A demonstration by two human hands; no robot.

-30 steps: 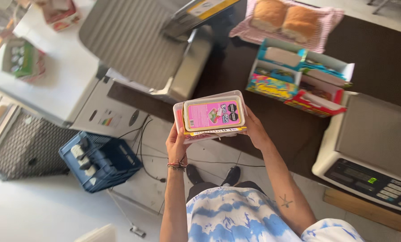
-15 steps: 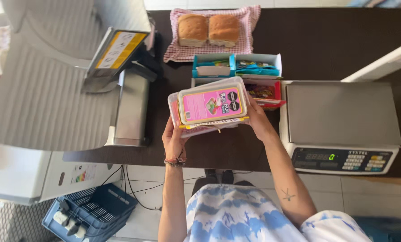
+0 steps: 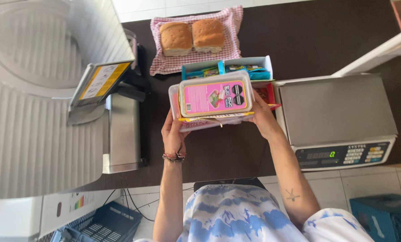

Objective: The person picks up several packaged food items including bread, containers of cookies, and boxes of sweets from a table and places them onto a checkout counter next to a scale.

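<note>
Both hands held a small stack of flat rectangular packets, the top one with a bright pink label (image 3: pixel 215 97), above the dark brown desk (image 3: pixel 326 40). The left hand (image 3: pixel 173 132) was clamped on the stack's left end, and the right hand (image 3: pixel 262 120) was clamped on its right end and underside, so the stack hung level in the air, touching nothing else.

Just behind the stack stood an open cardboard display box with blue and red sides (image 3: pixel 236 71), holding more small colourful packets. Beyond it, two pale bread rolls (image 3: pixel 192 36) lay side by side on a red-and-white checked cloth (image 3: pixel 229 27). A grey electronic weighing scale with a keypad (image 3: pixel 339 121) sat just to the right, and a large metal slicing machine (image 3: pixel 52 112) stood at the left.

Judging from this, the packets were in hand but not yet set down anywhere; the scale's plate bore nothing.
</note>
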